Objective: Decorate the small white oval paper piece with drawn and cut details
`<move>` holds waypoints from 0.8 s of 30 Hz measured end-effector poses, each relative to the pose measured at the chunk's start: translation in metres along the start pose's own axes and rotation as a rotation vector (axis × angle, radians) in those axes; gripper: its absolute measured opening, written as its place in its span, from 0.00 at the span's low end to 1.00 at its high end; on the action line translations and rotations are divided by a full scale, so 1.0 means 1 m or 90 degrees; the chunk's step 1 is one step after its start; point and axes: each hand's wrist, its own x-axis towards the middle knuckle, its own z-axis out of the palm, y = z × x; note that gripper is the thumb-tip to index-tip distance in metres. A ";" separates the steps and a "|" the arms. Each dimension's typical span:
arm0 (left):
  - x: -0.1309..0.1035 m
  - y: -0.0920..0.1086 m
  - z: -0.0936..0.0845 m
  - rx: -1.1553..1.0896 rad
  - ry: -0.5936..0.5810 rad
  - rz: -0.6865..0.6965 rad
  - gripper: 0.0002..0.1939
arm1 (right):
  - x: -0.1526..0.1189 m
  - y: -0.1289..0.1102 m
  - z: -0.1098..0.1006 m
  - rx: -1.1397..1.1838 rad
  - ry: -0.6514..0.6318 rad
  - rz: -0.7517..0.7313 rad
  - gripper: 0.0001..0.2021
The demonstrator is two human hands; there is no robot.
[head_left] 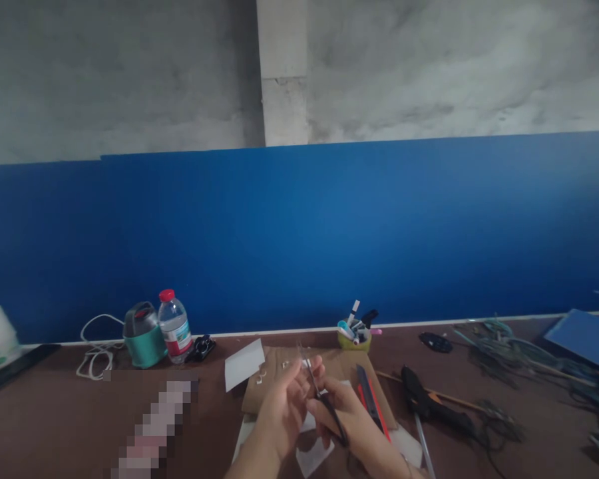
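Note:
Black-handled scissors [335,418] are in my right hand [342,409], its fingers closed round the handles and the blades pointing up and away. My left hand [285,399] is right beside the blades, fingers bent; a small white bit shows near its fingertips, too small to make out. Both hands are over a brown cardboard sheet [267,362] with small white paper cutouts [260,378] on it. Below the hands lies a white paper scrap [313,458]. A red and black box cutter [372,399] rests on the cardboard to the right of my right hand.
White paper [244,364], a bottle [176,329], a teal container [146,347] and a white cable [98,359] are at the left. Behind the cardboard stands a pen holder [355,340]. At the right lie a black glue gun [432,409], tangled wires [509,352] and a blue folder [584,339].

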 end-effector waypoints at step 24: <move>0.002 -0.004 0.000 -0.086 0.038 0.035 0.08 | 0.005 0.014 0.001 0.048 -0.036 -0.041 0.19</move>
